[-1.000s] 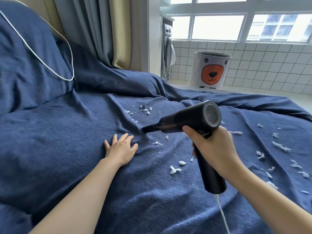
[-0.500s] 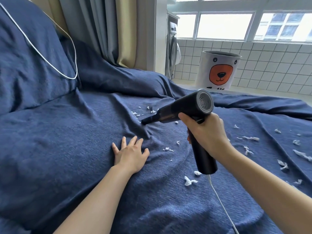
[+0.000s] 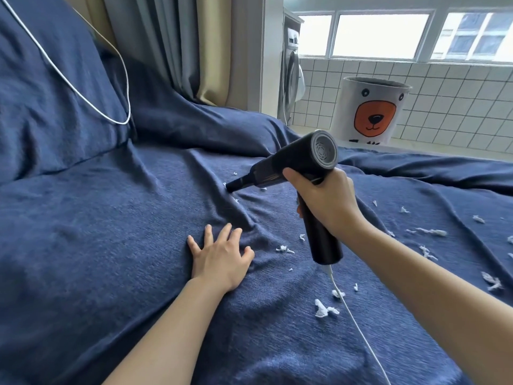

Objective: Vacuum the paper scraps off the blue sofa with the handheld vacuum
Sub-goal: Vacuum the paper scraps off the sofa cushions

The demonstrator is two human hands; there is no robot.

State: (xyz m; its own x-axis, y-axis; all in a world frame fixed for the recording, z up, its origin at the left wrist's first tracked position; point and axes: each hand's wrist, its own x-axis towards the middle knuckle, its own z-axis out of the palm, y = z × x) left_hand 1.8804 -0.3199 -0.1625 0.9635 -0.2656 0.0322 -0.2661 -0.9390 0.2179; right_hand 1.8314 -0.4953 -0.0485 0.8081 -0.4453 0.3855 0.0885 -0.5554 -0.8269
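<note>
We're gripping the handheld vacuum (image 3: 294, 165) in the right hand (image 3: 323, 202), nozzle on scraps (image 3: 326, 309); left hand (image 3: 220, 258) flat, fingers spread, tensioning the blue sofa (image 3: 97, 232) cover.

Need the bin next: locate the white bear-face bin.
Head view, upper right: the white bear-face bin stands against the tiled wall, beyond the blue sofa.
</note>
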